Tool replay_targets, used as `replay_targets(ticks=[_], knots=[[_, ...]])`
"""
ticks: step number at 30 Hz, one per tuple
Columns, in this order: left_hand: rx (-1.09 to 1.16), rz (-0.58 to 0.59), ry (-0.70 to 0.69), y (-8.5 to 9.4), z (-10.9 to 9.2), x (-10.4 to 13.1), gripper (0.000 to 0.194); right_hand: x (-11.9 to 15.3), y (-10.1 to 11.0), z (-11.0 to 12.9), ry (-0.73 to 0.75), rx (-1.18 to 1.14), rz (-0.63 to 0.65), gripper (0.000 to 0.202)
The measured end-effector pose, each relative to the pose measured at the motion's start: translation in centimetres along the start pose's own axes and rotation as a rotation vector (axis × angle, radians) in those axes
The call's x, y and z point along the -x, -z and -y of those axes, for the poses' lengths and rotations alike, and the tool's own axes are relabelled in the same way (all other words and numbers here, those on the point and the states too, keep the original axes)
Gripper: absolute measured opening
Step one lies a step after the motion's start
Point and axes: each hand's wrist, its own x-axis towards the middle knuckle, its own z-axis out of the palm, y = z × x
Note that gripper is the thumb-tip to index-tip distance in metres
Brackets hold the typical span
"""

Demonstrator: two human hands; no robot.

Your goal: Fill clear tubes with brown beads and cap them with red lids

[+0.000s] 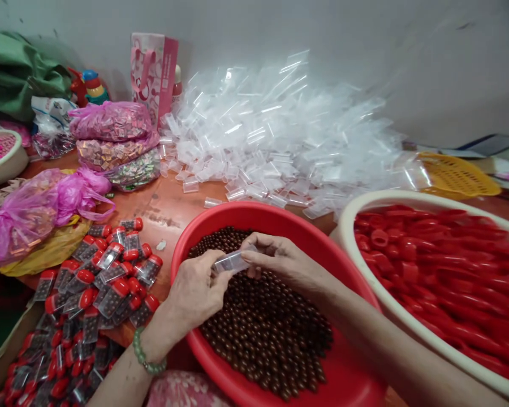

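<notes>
Between my two hands is a small clear plastic container (pixel 231 262), tilted above the red basin (pixel 348 271). My left hand (pixel 201 285) pinches its left end, a green bead bracelet on that wrist. At its right end, the fingers of my right hand (pixel 271 257) are closed on it. No beads can be made out inside the container. Dark brown shiny beads (pixel 271 328) cover much of the basin floor below my hands.
Filled containers with red caps (pixel 110 282) lie heaped at left. Clear containers (pixel 271 135) are piled against the wall. A cream tub (pixel 345 226) of red caps (pixel 441 271) stands at right, near a yellow basket (pixel 458 175). Pink bags (pixel 114 121) sit back left.
</notes>
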Motion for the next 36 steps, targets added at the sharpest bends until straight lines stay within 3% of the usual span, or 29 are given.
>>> replay_targets(ticks=[6,9,12,15,18,24,28,32,34,36], knots=[[-0.349,-0.028,-0.172,-0.1,-0.6,0.2,0.044,1.2,0.2,0.4,0.044,0.123,0.024,0.033],[-0.357,0.061,-0.164,0.5,-1.1,0.4,0.044,1.9,0.7,0.5,0.219,0.420,0.057,0.028],[-0.237,0.197,-0.127,1.1,-1.4,0.5,0.040,2.8,1.2,0.8,0.444,0.779,0.129,0.023],[-0.053,0.278,-0.100,1.6,-1.6,0.6,0.036,3.7,1.1,1.2,0.476,0.955,0.266,0.019],[0.130,0.263,0.026,1.8,-1.5,0.6,0.034,4.4,0.4,1.4,0.395,0.970,0.338,0.021],[0.629,0.194,0.287,0.5,-1.2,0.3,0.042,4.6,-0.5,0.7,0.403,0.822,0.221,0.020],[0.662,0.055,0.175,0.0,-1.4,0.1,0.038,4.6,-0.5,0.5,0.432,0.725,0.174,0.015],[0.606,-0.115,0.032,1.9,-2.0,-0.5,0.036,4.3,0.2,-0.3,0.456,0.888,0.163,0.018],[0.435,-0.072,-0.067,3.1,-2.0,-1.2,0.034,3.5,1.1,-0.9,0.442,1.096,0.137,0.019],[0.109,0.114,-0.150,3.6,-1.9,-2.3,0.031,2.1,2.3,-1.3,0.419,1.362,0.088,0.018]])
